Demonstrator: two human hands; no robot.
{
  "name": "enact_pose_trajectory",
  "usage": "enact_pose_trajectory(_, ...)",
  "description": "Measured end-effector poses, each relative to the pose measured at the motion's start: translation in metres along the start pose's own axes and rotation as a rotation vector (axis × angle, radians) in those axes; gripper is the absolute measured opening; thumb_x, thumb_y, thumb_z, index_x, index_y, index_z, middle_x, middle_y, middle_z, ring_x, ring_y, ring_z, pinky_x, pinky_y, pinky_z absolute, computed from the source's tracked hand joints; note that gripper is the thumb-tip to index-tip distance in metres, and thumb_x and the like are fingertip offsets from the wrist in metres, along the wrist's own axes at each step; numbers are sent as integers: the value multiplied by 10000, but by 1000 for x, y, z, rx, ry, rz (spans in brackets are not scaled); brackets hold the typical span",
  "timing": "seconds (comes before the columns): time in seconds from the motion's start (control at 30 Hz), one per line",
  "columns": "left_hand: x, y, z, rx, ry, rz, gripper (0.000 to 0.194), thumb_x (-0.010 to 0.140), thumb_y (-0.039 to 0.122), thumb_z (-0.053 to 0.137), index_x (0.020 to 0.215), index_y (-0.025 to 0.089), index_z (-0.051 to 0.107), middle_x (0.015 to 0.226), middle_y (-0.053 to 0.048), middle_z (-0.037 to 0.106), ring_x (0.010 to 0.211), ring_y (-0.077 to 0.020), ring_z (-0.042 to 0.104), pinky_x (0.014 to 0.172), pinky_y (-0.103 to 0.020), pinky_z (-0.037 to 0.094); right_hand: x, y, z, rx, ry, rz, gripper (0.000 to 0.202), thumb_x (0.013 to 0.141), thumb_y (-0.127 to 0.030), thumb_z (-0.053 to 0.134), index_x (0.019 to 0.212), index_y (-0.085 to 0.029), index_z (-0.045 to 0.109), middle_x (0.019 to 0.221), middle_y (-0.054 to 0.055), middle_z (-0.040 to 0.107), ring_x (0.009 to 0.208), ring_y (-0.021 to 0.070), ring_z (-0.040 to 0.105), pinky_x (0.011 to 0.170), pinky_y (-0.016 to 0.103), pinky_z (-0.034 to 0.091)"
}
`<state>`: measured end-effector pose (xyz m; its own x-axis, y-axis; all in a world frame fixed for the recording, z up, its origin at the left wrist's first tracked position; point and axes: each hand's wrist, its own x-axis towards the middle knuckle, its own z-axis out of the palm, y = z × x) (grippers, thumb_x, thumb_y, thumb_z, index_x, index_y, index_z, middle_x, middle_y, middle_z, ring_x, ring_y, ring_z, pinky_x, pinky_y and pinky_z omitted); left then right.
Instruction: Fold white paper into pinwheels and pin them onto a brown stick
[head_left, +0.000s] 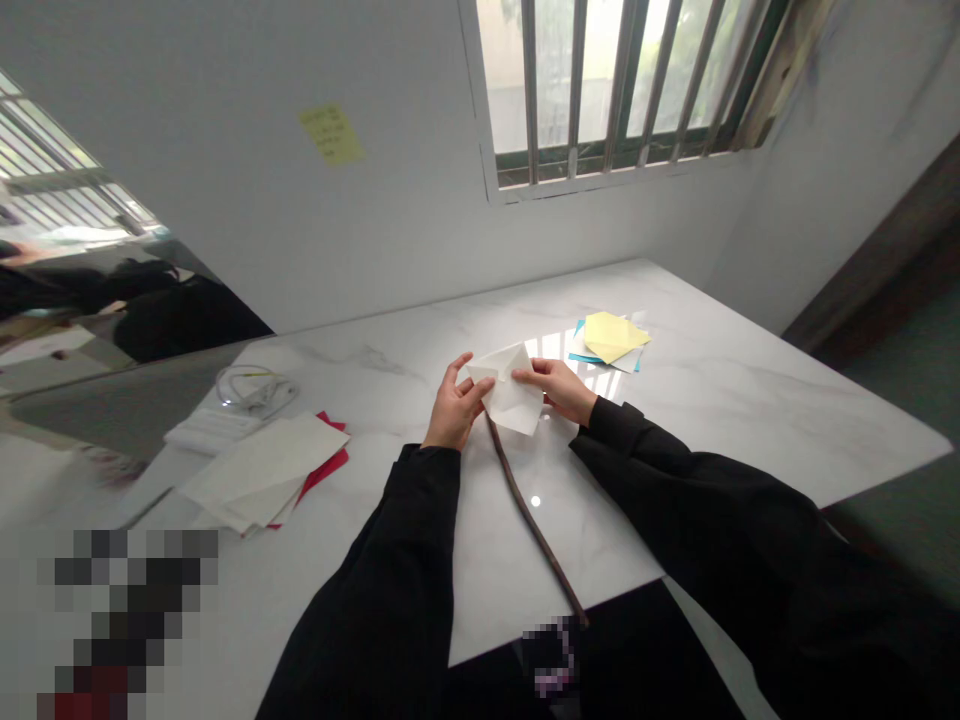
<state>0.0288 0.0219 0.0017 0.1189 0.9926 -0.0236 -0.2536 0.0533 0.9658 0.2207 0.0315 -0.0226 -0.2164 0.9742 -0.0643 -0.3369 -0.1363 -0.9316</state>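
Over the middle of the table, a small white envelope (517, 405) with creased, V-shaped folds is held up between both hands. My left hand (454, 408) grips its left edge, thumb on the front face and index finger raised apart. My right hand (561, 388) pinches the right side, with the thumb on the front and the other fingers partly hidden behind it. Below the envelope, a thin, slightly bent brown stick (529, 515) lies on the white marbled table (750, 400). Its lower end reaches the near edge; its upper end is hidden near the left hand.
On the left lie cream and red envelopes or papers (262, 465), beside a clear bag with a white cable (259, 388). A yellow, white and blue stack (615, 338) sits back right. A yellow note (331, 134) is on the wall beside a barred window (600, 90).
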Motion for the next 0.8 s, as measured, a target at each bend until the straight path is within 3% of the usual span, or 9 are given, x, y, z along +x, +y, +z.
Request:
enact_pose_trajectory(0.13, 1, -1, -3, 37, -12, 17, 994, 652, 325, 895, 1502, 225, 390, 1064, -79, 763, 926, -210, 733, 810, -312, 574, 0, -2, -1, 41, 24, 1, 383, 697, -398, 905, 968, -167, 763, 962, 66, 790, 775, 176, 708, 651, 259, 571)
enact_pose_trajectory(0.37, 1, -4, -5, 239, -37, 186, 969, 640, 263, 890, 1486, 224, 418, 1066, -93, 770, 867, -222, 758, 842, -357, 598, 2, 2, 0, 44, -41, -28, 411, 685, -388, 927, 995, -181, 755, 980, 55, 791, 802, 182, 725, 691, 265, 586)
enact_pose_trajectory(0.57, 1, -3, -5, 248, -96, 186, 987, 671, 266, 873, 1522, 231, 374, 1077, -91, 768, 891, -233, 769, 845, -365, 614, 1, 2, -1, -3, -67, -32, 423, 713, -401, 910, 1049, -185, 769, 1003, 61, 795, 828, 194, 734, 737, 283, 596)
enact_pose_trajectory(0.8, -2, 2, -5, 249, -182, 154, 1102, 692, 299, 884, 1610, 216, 280, 1093, -111, 769, 914, -247, 769, 874, -384, 619, -1, 0, -2, -58, -56, 12, 397, 731, -427, 902, 972, -131, 792, 944, 103, 800, 749, 194, 730, 674, 280, 587)
